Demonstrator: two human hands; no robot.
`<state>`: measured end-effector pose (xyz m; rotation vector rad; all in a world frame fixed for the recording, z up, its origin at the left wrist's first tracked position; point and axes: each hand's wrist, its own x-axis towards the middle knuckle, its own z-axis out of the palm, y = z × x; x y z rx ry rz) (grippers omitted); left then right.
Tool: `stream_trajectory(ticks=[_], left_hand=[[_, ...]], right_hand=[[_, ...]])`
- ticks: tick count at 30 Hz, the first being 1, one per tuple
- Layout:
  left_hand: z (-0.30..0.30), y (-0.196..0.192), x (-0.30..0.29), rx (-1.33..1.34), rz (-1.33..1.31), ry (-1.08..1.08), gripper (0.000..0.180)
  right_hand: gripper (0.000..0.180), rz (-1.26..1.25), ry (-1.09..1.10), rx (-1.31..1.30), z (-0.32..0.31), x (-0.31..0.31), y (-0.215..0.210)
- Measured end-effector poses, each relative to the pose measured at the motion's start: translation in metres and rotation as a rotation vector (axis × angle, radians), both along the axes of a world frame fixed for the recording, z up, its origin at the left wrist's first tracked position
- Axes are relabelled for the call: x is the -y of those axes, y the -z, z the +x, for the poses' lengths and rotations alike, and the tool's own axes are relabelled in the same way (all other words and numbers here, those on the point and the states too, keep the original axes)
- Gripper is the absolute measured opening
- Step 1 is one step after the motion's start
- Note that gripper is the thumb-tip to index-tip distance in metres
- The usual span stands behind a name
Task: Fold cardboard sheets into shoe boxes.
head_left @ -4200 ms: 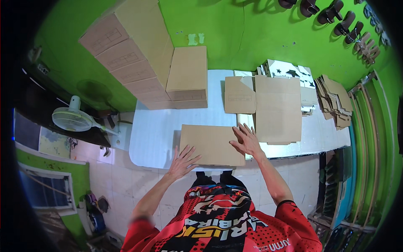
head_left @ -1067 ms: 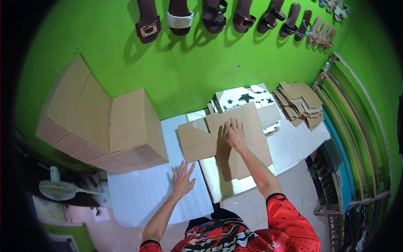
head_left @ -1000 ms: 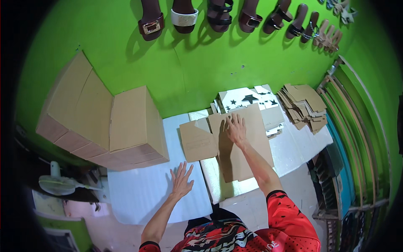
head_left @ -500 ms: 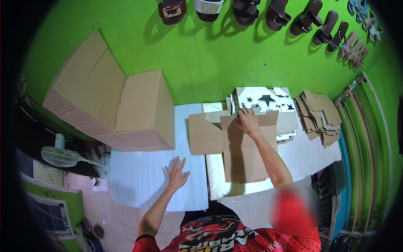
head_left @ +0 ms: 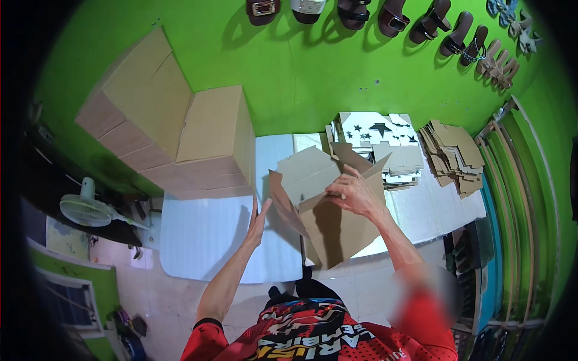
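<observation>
A flat brown cardboard box blank [head_left: 328,225] stands partly lifted off the white table [head_left: 205,240], its flaps folding up. My right hand [head_left: 355,194] grips its upper edge near the flaps. My left hand [head_left: 260,220] is raised with fingers straight, its palm close to the blank's left flap; contact cannot be told.
Big closed cardboard cartons [head_left: 180,132] are stacked at the table's left rear. A pile of white star-printed sheets [head_left: 373,135] and a heap of brown cardboard blanks [head_left: 454,156] lie to the right. Sandals [head_left: 433,24] hang on the green wall. A fan [head_left: 84,207] stands at left.
The blank lay flat under my right hand; now it is lifted and bent, flaps rising. My left hand left the table and moved up beside it.
</observation>
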<state>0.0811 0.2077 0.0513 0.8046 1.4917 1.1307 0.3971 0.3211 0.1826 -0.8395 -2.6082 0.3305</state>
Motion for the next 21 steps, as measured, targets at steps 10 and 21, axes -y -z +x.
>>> stream_trajectory(ticks=[10,21], left_hand=[[-0.03,0.001,0.055,0.157,-0.505,0.253,0.099],[-0.078,-0.144,0.158,-0.115,0.284,-0.276,0.073]], right_hand=[[0.036,-0.041,-0.236,0.196,-0.095,0.11,-0.023],[0.053,0.235,-0.159,0.145,-0.109,0.275,-0.159]])
